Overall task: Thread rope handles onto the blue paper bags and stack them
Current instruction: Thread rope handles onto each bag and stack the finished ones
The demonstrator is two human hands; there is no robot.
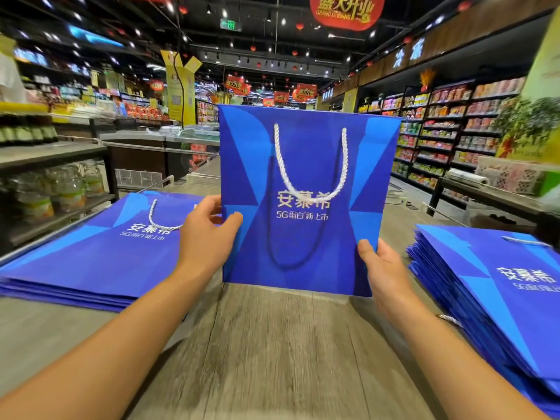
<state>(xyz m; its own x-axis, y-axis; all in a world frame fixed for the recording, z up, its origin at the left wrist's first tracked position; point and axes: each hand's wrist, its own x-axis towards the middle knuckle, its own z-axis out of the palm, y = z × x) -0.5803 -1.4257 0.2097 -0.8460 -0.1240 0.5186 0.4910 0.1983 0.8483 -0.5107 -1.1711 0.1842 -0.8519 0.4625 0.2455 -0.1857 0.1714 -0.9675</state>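
While a flat blue bag (306, 204) is held upright above the table (266, 344), its side edges are pinched by the left hand (206, 234) and the right hand (383, 268), fingers curled round the paper. A white rope handle (309, 165) is already threaded on the near face, so the threading step is judged done. Next, the bag is likely to be laid squarely on the left stack (91, 259), where handled bags lie; the right stack (491, 298) is judged waiting.

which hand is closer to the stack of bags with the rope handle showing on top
Left. The left hand grips the held bag's edge right beside that stack; the right hand grips the opposite edge, farther away.
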